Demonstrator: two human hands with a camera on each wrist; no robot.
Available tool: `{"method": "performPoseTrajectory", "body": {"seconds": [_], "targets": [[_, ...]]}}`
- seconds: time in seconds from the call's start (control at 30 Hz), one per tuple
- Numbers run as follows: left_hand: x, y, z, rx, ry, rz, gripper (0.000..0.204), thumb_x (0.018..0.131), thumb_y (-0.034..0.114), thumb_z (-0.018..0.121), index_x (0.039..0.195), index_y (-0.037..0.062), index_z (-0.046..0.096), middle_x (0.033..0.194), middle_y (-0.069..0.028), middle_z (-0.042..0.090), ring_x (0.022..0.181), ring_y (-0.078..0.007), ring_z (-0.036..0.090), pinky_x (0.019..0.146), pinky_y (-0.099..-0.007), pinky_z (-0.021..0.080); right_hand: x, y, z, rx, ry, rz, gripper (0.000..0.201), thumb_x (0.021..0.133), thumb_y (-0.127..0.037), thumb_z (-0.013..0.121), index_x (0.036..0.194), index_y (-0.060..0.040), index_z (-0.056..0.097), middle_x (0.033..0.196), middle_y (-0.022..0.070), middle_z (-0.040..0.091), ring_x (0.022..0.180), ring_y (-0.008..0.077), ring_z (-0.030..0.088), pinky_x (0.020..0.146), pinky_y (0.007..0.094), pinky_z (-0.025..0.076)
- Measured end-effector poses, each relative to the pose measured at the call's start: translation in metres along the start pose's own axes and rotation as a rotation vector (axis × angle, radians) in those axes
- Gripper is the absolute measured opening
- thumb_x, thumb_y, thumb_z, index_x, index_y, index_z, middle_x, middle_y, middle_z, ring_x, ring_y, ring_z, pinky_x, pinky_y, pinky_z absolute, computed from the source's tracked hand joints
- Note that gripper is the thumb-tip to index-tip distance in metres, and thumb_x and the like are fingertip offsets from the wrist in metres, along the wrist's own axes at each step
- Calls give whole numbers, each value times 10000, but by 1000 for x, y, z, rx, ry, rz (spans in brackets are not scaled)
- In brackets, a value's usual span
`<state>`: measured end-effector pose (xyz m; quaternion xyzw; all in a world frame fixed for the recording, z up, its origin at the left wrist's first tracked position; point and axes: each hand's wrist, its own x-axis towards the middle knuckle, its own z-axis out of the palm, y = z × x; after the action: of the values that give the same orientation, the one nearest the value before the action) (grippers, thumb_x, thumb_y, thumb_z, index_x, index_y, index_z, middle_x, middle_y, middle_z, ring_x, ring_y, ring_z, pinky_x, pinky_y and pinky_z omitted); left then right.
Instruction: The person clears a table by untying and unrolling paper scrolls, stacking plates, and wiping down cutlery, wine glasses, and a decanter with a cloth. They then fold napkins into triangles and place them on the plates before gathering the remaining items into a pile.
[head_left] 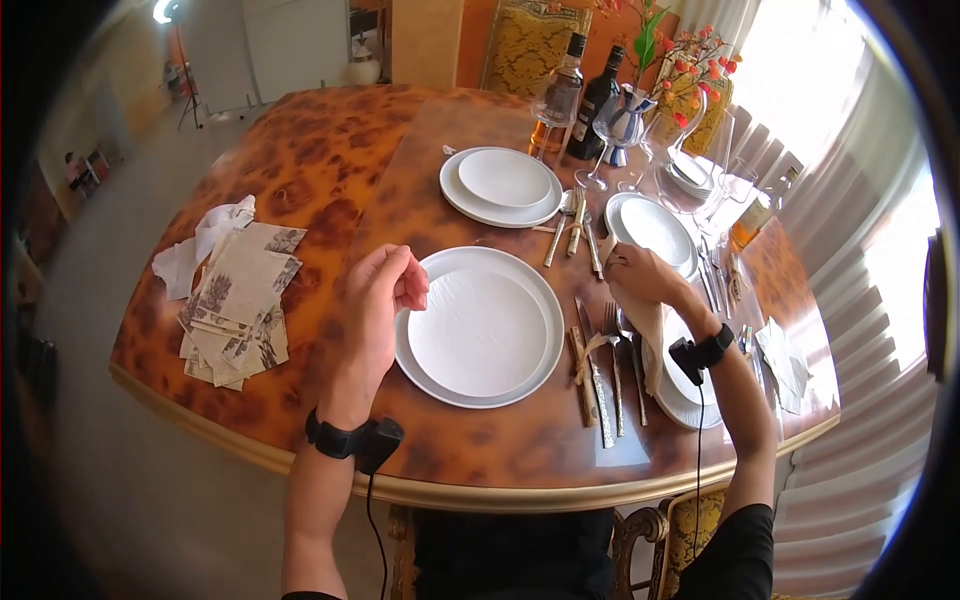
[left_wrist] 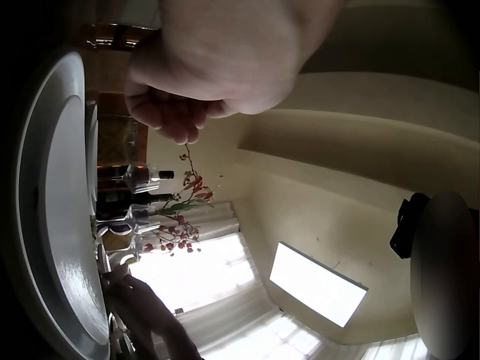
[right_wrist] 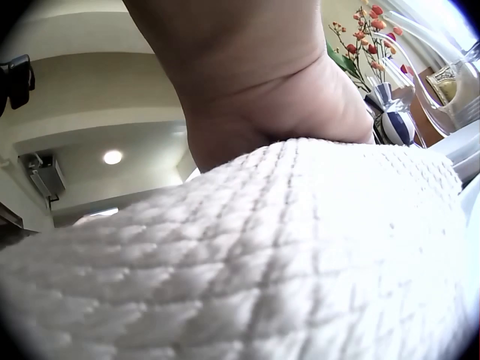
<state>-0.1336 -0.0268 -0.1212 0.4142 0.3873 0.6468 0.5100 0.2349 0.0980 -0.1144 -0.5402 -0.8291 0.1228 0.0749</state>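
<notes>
My right hand (head_left: 645,272) grips the upper end of a beige cloth (head_left: 645,320), which hangs down over the edge of a plate at the right. Up close in the right wrist view, the cloth (right_wrist: 300,247) shows a quilted, diamond-stitched weave and hides the fingertips. My left hand (head_left: 378,300) hovers at the left edge of the near setting, a small white plate (head_left: 478,335) on a larger plate (head_left: 554,325). Its fingers are loosely curled with nothing in them, as the left wrist view also shows of this hand (left_wrist: 217,60).
Between the plates lie a knife (head_left: 597,390), a fork (head_left: 614,365) and other cutlery. Stacked plates (head_left: 505,178), wine glasses, a dark bottle (head_left: 597,110) and a flower vase (head_left: 628,125) stand farther back. Printed paper napkins (head_left: 240,290) are piled at the left.
</notes>
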Motion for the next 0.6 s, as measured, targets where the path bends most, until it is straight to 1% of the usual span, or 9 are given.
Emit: {"method": "performPoseTrajectory", "body": {"seconds": [0.07,0.2,0.27,0.3,0.4,0.47,0.5,0.57,0.6], "targets": [[0,1,0,-5,-4,-11,264,994,219,484,773,78,515,691,-42,567,614,-130,513,609,-263,406,10,9,-2,111,-33,55,287,866,-236,563,996,-2,667,915,178,676,807,304,657,765,389,509],[0,2,0,-15,-6,-24,260,995,214,483,775,80,518,693,-42,567,616,-130,514,612,-263,409,17,12,-4,319,-88,156,247,878,-180,532,994,-12,670,963,163,663,858,299,647,782,364,508],[-1,3,0,-20,1,-24,259,995,214,484,778,79,520,695,-44,569,616,-132,514,614,-264,411,23,27,0,100,-117,-203,231,876,-131,511,996,-14,670,999,141,644,915,270,629,806,333,503],[-1,3,0,-20,2,-22,259,995,214,484,778,79,520,695,-44,569,616,-132,514,614,-264,411,25,29,1,99,-117,-205,231,876,-131,511,996,-14,670,999,141,644,915,270,629,806,333,503],[-1,3,0,-29,4,-22,258,995,215,486,779,77,520,697,-44,571,615,-133,515,613,-266,411,29,32,1,-82,-133,-430,239,857,-110,517,1010,-7,669,1019,134,637,952,253,614,832,323,496],[-2,4,1,-21,13,-23,255,993,216,488,781,78,521,699,-45,573,614,-131,516,610,-267,408,27,30,3,21,-88,-171,242,869,-121,533,1035,-4,664,1002,119,632,919,214,619,798,316,505],[-2,3,0,-24,17,-24,255,993,216,488,781,78,521,699,-45,573,614,-131,516,610,-267,408,21,18,-2,19,-92,-173,242,869,-121,533,1035,-4,664,1002,119,632,919,214,619,798,316,505],[-1,3,-1,-34,11,-14,257,994,219,485,781,79,521,700,-44,573,613,-129,516,608,-266,407,3,-17,-19,561,5,357,238,905,-141,521,1042,-6,662,1009,106,623,874,181,618,754,311,515],[0,3,-3,-33,15,-12,257,994,219,485,781,79,521,700,-44,573,613,-129,516,608,-266,407,-4,-10,-20,630,33,278,270,958,-186,499,1076,-3,657,1013,82,614,898,118,588,740,261,492]]}}
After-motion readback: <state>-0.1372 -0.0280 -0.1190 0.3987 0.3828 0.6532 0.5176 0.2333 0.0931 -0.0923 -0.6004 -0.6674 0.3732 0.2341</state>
